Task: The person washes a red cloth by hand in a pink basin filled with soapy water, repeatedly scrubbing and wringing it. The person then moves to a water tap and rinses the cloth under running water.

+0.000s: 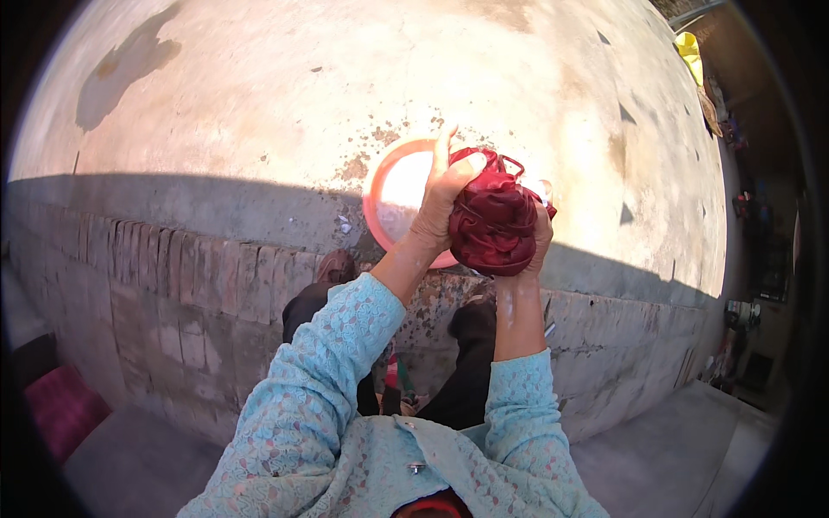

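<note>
A bunched, wet-looking dark red cloth (pixel 494 220) is held up between my two hands, above the right part of an orange-rimmed basin (pixel 373 200). My left hand (pixel 445 192) presses on its left side, with the thumb up near the top. Around the right and lower side wraps my right hand (pixel 537 242), its fingers mostly hidden by the cloth. A thin red strap loops out at the top of the bundle. Whitish liquid or suds show in the basin, washed out by bright sun. Whitish wet streaks mark my right wrist.
The basin stands on a sunlit concrete floor (pixel 285 112) just beyond a brick step edge (pixel 199 268) in shadow. My shoes (pixel 335 266) rest by that edge. A dark damp patch (pixel 129 65) lies far left. A yellow item (pixel 689 53) sits far right, with a magenta cloth (pixel 65 410) low left.
</note>
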`<state>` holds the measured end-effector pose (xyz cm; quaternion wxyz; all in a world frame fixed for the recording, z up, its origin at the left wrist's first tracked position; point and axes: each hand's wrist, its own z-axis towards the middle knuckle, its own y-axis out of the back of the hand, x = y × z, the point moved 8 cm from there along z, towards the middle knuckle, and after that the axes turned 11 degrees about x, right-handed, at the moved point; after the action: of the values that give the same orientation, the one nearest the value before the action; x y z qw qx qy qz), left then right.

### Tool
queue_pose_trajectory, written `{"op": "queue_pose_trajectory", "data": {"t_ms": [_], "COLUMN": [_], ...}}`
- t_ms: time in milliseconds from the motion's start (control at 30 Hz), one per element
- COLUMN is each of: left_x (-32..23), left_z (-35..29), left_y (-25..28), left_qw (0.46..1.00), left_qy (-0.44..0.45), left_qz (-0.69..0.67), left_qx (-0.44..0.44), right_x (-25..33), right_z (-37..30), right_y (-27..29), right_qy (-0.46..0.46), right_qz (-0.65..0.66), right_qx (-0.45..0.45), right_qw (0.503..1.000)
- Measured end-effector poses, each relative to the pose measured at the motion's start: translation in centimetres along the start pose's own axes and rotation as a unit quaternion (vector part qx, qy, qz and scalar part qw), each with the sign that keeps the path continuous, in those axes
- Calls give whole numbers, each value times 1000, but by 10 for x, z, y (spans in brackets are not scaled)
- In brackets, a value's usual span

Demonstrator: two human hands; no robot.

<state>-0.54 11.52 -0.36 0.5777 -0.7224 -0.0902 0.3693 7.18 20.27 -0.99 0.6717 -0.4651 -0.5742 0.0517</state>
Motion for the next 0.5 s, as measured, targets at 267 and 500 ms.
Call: {"op": "queue_pose_trajectory", "data": {"t_ms": [267, 500], "left_x": [40, 5], "left_z": [-7, -1], "left_y": [18, -2], "left_qw": [982, 981], "left_qy": [139, 57], "left_qz": [-127, -165], "left_qx": [-7, 81], "right_x": [26, 11], "right_z": [29, -40], "right_y": [-35, -100], "right_qy": [171, 334], "right_qz": [-513, -695], "right_qx": [181, 231], "right_qw": [822, 593]}}
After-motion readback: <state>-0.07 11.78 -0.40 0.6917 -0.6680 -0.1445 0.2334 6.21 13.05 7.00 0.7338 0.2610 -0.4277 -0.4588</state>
